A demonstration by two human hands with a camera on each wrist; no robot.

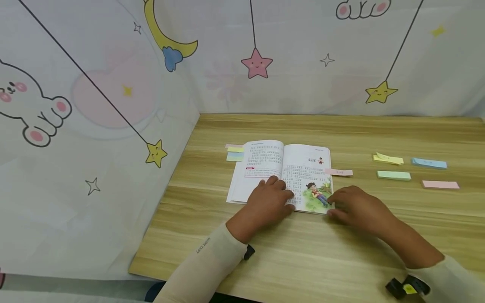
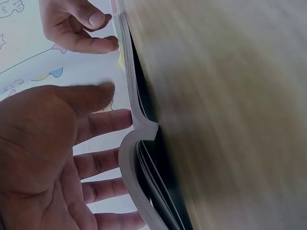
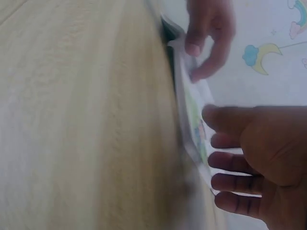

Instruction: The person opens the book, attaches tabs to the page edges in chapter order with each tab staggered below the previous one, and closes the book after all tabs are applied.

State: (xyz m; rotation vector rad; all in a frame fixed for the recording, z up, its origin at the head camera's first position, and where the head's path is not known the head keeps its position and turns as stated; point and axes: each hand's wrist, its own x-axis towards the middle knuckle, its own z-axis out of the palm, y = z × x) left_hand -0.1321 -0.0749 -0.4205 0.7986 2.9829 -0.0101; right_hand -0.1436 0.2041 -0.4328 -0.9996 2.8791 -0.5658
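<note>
Open book point(image 1: 282, 174) lies flat on the wooden desk point(image 1: 341, 252), and everything is placed from it. The left hand point(image 1: 270, 201) rests on the book's near edge at the middle fold, fingers straight and spread across the page; the left wrist view shows those fingers point(image 2: 103, 123) reaching to the page stack, nothing curled around it. The right hand point(image 1: 354, 208) sits at the book's near right corner, over the grassy picture. From the right wrist view its fingers point(image 3: 230, 163) are loosely extended beside the page edge point(image 3: 192, 120), but whether they press the paper is blurred.

A pink slip point(image 1: 339, 172) pokes out of the book's right edge. Coloured tabs point(image 1: 235, 153) stick out past its left edge, partly hidden under the page. Well to the right of the book lie a yellow pad point(image 1: 388, 158), a blue one point(image 1: 429, 163), a green one point(image 1: 394, 175) and a pink one point(image 1: 441, 184). The print is too small to read.
</note>
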